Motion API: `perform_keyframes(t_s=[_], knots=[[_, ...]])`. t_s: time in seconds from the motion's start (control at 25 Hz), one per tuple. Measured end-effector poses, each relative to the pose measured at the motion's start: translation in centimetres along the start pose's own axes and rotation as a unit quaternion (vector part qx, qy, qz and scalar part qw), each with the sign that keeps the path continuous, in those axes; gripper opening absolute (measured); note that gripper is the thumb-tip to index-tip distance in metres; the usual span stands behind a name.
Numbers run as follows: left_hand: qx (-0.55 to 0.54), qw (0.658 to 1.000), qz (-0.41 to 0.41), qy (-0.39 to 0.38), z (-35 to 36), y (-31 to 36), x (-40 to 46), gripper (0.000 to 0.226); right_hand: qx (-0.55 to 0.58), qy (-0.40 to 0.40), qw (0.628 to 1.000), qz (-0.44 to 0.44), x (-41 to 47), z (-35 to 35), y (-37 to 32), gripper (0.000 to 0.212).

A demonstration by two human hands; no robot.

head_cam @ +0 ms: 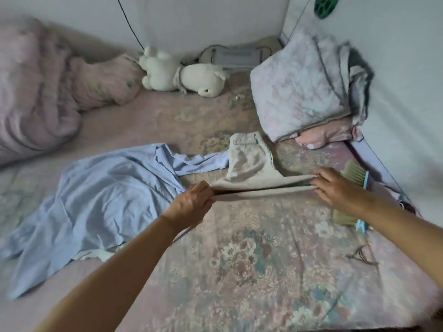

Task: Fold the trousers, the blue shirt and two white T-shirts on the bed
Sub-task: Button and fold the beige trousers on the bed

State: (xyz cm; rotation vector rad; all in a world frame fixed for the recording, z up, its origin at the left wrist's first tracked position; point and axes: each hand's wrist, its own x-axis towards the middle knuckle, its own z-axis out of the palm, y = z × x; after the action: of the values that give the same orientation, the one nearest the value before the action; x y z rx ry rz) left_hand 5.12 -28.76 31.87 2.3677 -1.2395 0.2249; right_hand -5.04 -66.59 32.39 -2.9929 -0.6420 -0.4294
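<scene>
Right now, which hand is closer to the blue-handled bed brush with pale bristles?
Right. The right hand grips the beige trousers directly beside the blue-handled brush, nearly touching its bristles. The left hand grips the trousers' other end, farther away, next to the light blue shirt.

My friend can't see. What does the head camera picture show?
Two hands, left hand and right hand, pinch the near edge of beige trousers partly folded on a flowery bed. A crumpled blue shirt lies left of them, and a white teddy lies by the wall.
</scene>
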Motion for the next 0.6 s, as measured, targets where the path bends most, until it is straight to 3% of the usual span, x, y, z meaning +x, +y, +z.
perform_keyframes(t_s=[0.12, 0.28, 0.36, 0.6], knots=[[0.011, 0.998, -0.045, 0.032, -9.0, 1.2, 7.5, 0.021, 0.053, 0.026, 0.997, 0.039, 6.6, -9.0, 4.9, 0.010], [0.005, 0.989, -0.121, 0.080, -19.8, 3.0, 15.4, 0.010, 0.122, -0.022, 0.987, 0.107, 13.9, -21.2, 7.5, 0.003], [-0.020, 0.979, -0.184, 0.088, -23.8, 3.7, 17.6, 0.006, 0.147, -0.033, 0.983, 0.109, 16.5, -25.5, 8.0, 0.005], [-0.020, 0.959, -0.242, 0.150, -31.7, 5.4, 20.7, 0.020, 0.275, 0.002, 0.951, 0.141, 21.3, -34.3, 8.0, 0.009]])
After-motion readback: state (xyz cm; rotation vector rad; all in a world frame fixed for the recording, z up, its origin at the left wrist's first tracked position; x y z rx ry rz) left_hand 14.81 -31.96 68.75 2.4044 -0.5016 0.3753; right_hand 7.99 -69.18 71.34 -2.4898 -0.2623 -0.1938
